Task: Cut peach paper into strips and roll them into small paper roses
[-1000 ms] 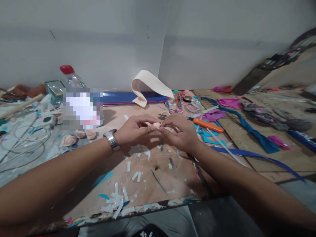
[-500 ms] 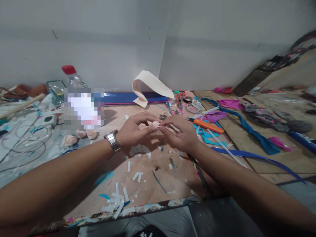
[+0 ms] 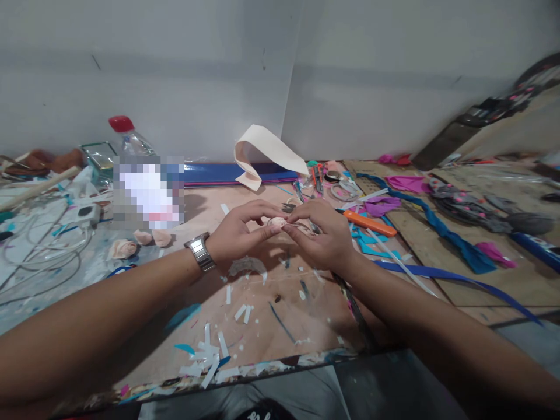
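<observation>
A small pale pink rolled paper flower [image 3: 276, 221] sits between my two hands over the middle of the table. My left hand [image 3: 240, 230], with a metal watch [image 3: 200, 252] on its wrist, grips the flower from the left between thumb and fingers. From the right, my right hand [image 3: 321, 233] pinches the flower's edge, thumb tip against finger tips. The thumbs of both hands nearly meet in front of it. Part of the flower is hidden by the fingers. At the left lie finished-looking pale flowers [image 3: 123, 249] of the same colour.
A curled cream strip [image 3: 271, 151] stands on blue sheets [image 3: 214, 174] at the back. An orange cutter [image 3: 370, 223], blue ribbon [image 3: 464, 278] and scraps lie right. A bottle [image 3: 131, 137], blurred screen [image 3: 151, 192] and cables [image 3: 35, 251] are left. White paper strips [image 3: 210, 353] lie near the front edge.
Both hands stay almost in place around the flower. My right hand has turned slightly, its fingers bending a little more at the flower's edge.
</observation>
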Demonstrator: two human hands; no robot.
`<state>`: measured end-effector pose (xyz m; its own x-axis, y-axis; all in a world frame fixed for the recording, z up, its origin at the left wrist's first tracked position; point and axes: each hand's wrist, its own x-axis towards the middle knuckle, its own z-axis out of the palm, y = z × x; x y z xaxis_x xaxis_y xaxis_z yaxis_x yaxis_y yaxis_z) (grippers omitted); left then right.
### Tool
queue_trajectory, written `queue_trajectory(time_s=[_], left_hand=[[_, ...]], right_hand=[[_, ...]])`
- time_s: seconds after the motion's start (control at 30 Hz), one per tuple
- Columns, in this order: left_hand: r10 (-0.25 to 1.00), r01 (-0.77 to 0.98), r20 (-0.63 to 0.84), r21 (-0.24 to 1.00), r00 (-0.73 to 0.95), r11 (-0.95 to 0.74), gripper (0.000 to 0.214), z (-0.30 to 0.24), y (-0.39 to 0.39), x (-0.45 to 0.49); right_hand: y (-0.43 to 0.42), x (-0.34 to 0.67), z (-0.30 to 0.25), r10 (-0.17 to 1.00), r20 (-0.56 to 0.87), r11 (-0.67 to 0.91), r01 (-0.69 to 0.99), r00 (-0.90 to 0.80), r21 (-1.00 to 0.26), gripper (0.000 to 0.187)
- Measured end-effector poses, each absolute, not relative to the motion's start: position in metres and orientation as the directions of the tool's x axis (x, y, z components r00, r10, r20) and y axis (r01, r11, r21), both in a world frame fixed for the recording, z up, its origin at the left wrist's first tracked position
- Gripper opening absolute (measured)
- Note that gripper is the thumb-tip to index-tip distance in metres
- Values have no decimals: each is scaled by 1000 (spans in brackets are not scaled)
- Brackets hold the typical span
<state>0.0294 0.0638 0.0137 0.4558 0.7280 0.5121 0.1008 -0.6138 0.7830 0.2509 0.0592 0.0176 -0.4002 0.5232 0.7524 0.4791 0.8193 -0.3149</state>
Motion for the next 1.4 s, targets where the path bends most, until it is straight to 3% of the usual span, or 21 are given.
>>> queue_trajectory(time_s=[0.13, 0.3, 0.47, 0.73, 0.83, 0.9, 1.07, 1.23, 1.4], left_hand=[[726, 90, 489, 797, 483, -597, 22, 14, 65, 29], [714, 81, 426, 827, 555, -557, 21, 13, 66, 29], [742, 48, 338, 894, 579, -445, 26, 11, 64, 31], [888, -30, 94, 995, 449, -90, 42, 10, 66, 33], [904, -52, -82, 992, 419, 115, 48, 8, 68, 32], [905, -82, -113, 984, 409, 160, 46, 7, 69, 31], [900, -156, -34, 981, 434, 112, 40, 5, 69, 33], [900, -118, 17, 992, 435, 38, 41, 2, 71, 34], [907, 10, 228, 969, 353, -248, 35, 7, 71, 31]], right_hand=[[60, 251, 17, 518, 759, 822, 475, -394, -314, 11], [63, 251, 15, 442, 716, 881, 414, -541, -231, 28], [64, 251, 13, 449, 691, 884, 393, -567, -252, 22], [63, 253, 13, 527, 725, 828, 460, -444, -320, 18], [62, 253, 14, 545, 741, 808, 484, -392, -338, 19], [60, 253, 16, 552, 747, 803, 480, -371, -354, 19], [59, 252, 17, 579, 736, 788, 473, -351, -394, 16], [60, 252, 15, 592, 727, 776, 491, -348, -396, 18], [63, 253, 13, 599, 710, 773, 497, -370, -394, 17]])
